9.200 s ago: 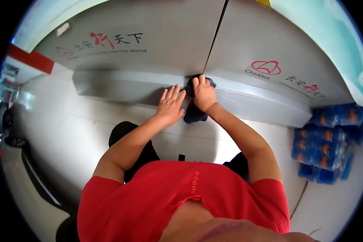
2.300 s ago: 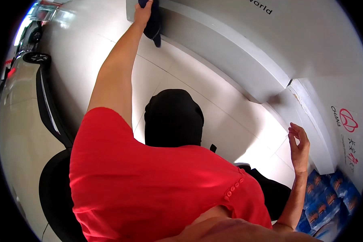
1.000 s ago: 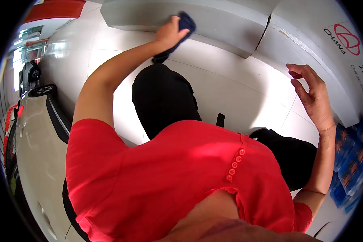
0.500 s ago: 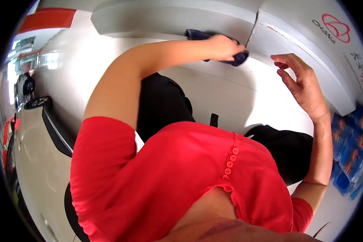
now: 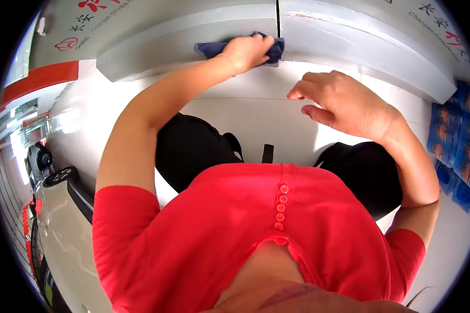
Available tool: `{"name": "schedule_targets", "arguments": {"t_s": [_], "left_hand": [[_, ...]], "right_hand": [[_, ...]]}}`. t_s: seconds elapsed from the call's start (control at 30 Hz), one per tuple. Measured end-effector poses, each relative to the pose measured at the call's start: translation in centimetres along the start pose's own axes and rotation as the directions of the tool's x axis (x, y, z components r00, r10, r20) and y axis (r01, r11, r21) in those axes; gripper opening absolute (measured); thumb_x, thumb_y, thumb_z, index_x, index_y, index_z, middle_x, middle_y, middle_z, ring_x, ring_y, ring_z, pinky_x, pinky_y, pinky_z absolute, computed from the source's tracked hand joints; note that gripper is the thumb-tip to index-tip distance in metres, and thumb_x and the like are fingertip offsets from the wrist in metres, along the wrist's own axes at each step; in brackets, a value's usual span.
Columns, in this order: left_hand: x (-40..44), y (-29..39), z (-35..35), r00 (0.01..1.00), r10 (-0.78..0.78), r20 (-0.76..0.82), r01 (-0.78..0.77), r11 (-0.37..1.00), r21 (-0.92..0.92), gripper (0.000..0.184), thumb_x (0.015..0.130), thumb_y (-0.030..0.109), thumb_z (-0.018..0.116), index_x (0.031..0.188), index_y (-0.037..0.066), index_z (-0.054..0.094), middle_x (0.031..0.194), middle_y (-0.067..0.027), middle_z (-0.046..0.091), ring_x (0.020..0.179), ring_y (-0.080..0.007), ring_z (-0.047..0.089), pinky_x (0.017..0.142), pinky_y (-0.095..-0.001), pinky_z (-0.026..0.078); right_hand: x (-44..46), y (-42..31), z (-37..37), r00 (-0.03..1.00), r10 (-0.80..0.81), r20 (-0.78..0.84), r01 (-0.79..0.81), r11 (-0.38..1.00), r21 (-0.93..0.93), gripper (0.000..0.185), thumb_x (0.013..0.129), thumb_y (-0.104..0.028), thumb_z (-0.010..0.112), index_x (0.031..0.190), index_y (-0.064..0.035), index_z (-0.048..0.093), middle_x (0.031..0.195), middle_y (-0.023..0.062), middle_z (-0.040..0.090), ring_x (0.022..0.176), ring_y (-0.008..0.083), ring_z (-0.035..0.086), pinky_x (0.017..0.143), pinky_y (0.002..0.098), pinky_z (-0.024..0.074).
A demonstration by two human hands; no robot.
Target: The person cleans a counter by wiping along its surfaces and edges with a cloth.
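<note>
With left hand (image 5: 248,53) closed over a dark blue cloth (image 5: 210,49), with bent fingers, pressing it to the front of a low grey ledge (image 5: 151,55). Slightly blurred at the fingertips; impossible to tell the amount of cloth gathered under the palm. Leaving one loose end of it out on the wrist side and another beyond the fingers, right up to the dark seam (image 5: 278,21) between two ledge sections. Holding right hand (image 5: 347,101) in the air over the pale tiled floor (image 5: 230,112), with loosely curled fingers and thumb set apart from them, near the cloth but touching neither it nor the ledge. Facing grey panels (image 5: 156,9) above the ledge, printed with red and black lettering (image 5: 440,23) and, at the left, a red emblem (image 5: 66,44). Low down, with knees apart in black trousers (image 5: 198,151), and dressed in a short-sleeved red top (image 5: 230,224) with a row of buttons (image 5: 280,207). Flanked at the right by blue wrapped packs (image 5: 451,141) near the end of the ledge, and at the left by a pale car (image 5: 62,229), with a red strip (image 5: 42,86) just past the ledge's other end.
</note>
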State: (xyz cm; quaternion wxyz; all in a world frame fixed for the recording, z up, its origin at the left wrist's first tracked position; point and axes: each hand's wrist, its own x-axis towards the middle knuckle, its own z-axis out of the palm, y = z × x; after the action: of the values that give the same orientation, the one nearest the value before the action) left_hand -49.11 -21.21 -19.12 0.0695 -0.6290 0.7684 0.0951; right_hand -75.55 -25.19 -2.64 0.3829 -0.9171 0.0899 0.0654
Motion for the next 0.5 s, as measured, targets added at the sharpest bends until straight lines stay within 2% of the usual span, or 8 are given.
{"name": "schedule_targets", "arguments": {"t_s": [0.1,0.2,0.23,0.27,0.33,0.4,0.43,0.5], "left_hand": [[1.1,2.6,0.0,0.985,-0.001,0.171,0.020,0.994,-0.105,0.044,0.091,0.035,0.065,0.117,0.005,0.045,0.102,-0.0192,0.064,0.094,-0.0390,0.065,0.083,-0.0468,0.053],[2.0,4.2,-1.3,0.952,-0.157,0.261,0.273,0.820,-0.503,0.047,0.086,0.039,0.070,0.113,0.002,0.056,0.097,-0.0199,0.068,0.093,-0.0333,0.067,0.082,-0.0418,0.052],[2.5,4.4,-0.7,0.950,-0.221,0.222,0.313,0.675,-0.668,0.049,0.086,0.040,0.070,0.111,-0.001,0.059,0.097,-0.0160,0.069,0.091,-0.0251,0.068,0.078,-0.0375,0.052],[2.7,4.6,-0.4,0.928,-0.229,0.295,0.365,0.393,-0.844,0.050,0.090,0.040,0.068,0.116,-0.002,0.058,0.101,-0.0124,0.069,0.092,-0.0207,0.068,0.078,-0.0350,0.054],[0.7,6.9,-4.5,0.881,-0.253,0.399,0.365,-0.172,-0.915,0.049,0.094,0.041,0.062,0.119,-0.002,0.060,0.110,-0.0165,0.068,0.099,-0.0221,0.067,0.086,-0.0370,0.054],[-0.7,7.3,-6.9,0.887,-0.236,0.398,0.302,-0.356,-0.884,0.042,0.099,0.036,0.056,0.122,0.002,0.061,0.114,-0.0126,0.069,0.100,-0.0212,0.068,0.090,-0.0378,0.055],[-0.9,7.4,-7.3,0.884,-0.247,0.398,0.246,-0.479,-0.843,0.041,0.100,0.036,0.055,0.123,0.002,0.061,0.115,-0.0121,0.069,0.101,-0.0216,0.068,0.091,-0.0390,0.055],[-1.7,8.3,-9.0,0.864,-0.304,0.402,0.130,-0.637,-0.760,0.041,0.101,0.036,0.052,0.126,0.004,0.059,0.122,-0.0126,0.066,0.107,-0.0228,0.066,0.095,-0.0420,0.053]], "right_hand": [[0.5,2.4,0.9,0.997,-0.030,-0.076,0.026,0.998,-0.050,0.022,0.087,-0.006,0.066,0.109,-0.0031,0.062,0.104,0.0124,0.067,0.094,0.0310,0.068,0.083,0.0408,0.0547],[0.2,4.3,0.5,0.992,0.078,-0.095,-0.086,0.992,-0.088,0.022,0.089,-0.009,0.066,0.110,-0.0027,0.064,0.104,0.0136,0.068,0.096,0.0287,0.068,0.087,0.0383,0.0553],[0.0,4.8,0.3,0.986,0.112,-0.120,-0.121,0.990,-0.067,0.023,0.089,-0.012,0.065,0.110,-0.0027,0.065,0.105,0.0148,0.069,0.097,0.0300,0.068,0.089,0.0384,0.0541],[-0.2,5.3,0.1,0.978,0.149,-0.145,-0.157,0.987,-0.044,0.025,0.089,-0.015,0.065,0.110,-0.0027,0.067,0.106,0.0161,0.069,0.097,0.0314,0.068,0.090,0.0385,0.0529],[-0.5,6.0,-0.4,0.954,0.243,-0.175,-0.246,0.969,0.004,0.027,0.091,-0.016,0.064,0.114,-0.0030,0.065,0.103,0.0156,0.070,0.096,0.0309,0.069,0.090,0.0385,0.0540],[-0.2,6.7,-1.1,0.926,0.357,-0.119,-0.356,0.934,0.030,0.047,0.097,-0.030,0.062,0.135,-0.0042,0.052,0.117,0.0202,0.065,0.106,0.0326,0.066,0.094,0.0401,0.0537],[-0.3,6.6,-0.9,0.927,0.355,-0.120,-0.355,0.935,0.025,0.047,0.097,-0.030,0.062,0.135,-0.0042,0.052,0.117,0.0202,0.065,0.106,0.0326,0.066,0.094,0.0401,0.0537],[-0.3,6.7,0.3,0.885,0.392,-0.250,-0.334,0.911,0.243,0.082,0.091,-0.057,0.062,0.150,-0.0081,0.033,0.129,0.0282,0.056,0.119,0.0398,0.059,0.101,0.0455,0.0490]]}}
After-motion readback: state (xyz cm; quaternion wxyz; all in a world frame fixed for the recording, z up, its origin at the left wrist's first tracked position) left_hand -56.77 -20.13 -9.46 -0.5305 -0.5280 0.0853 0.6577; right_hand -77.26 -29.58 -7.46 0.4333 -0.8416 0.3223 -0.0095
